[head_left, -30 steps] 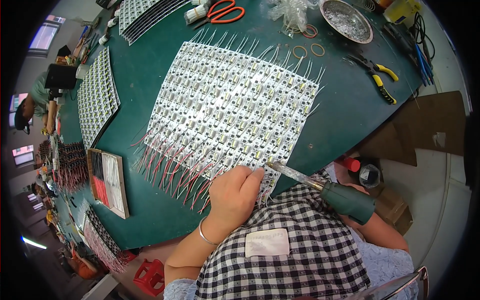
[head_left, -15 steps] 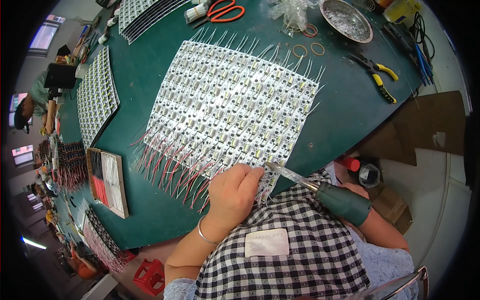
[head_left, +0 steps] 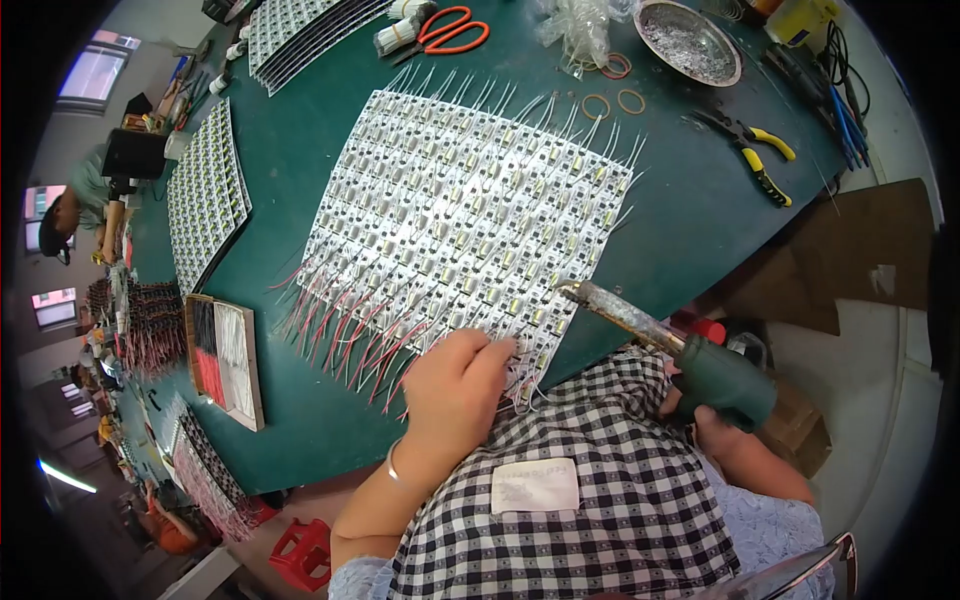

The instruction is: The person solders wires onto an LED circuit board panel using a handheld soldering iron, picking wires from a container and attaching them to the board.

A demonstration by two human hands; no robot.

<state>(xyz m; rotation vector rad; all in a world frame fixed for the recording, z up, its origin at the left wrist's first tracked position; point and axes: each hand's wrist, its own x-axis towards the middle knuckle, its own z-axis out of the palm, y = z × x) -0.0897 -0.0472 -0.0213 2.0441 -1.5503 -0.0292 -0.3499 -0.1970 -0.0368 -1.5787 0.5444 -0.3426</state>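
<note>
A white panel of small circuit boards [head_left: 470, 200] lies on the green table, with pale wires along its far edge and red and white wires [head_left: 345, 330] along its near left edge. My left hand [head_left: 455, 385] is closed at the panel's near corner, thumb and forefinger together. Whatever they pinch is hidden. In my right hand [head_left: 715, 430] is the green handle of a soldering iron [head_left: 725, 380], mostly covering the fingers. Its bare metal tip points left over the panel's right part; whether it touches cannot be told.
Beside the panel on the left stands a tray of black, red and white wires [head_left: 252, 385]. More board panels [head_left: 208, 195] lie beyond it. Orange-handled scissors [head_left: 450, 32], a metal bowl [head_left: 690, 42] and yellow-handled pliers [head_left: 755, 150] rest at the far side. Another person [head_left: 85, 205] sits at far left.
The soldering iron has moved right and slightly away from me, its tip leaving the spot beside my left fingers. My left hand has shifted slightly left. The panel appears slightly shifted.
</note>
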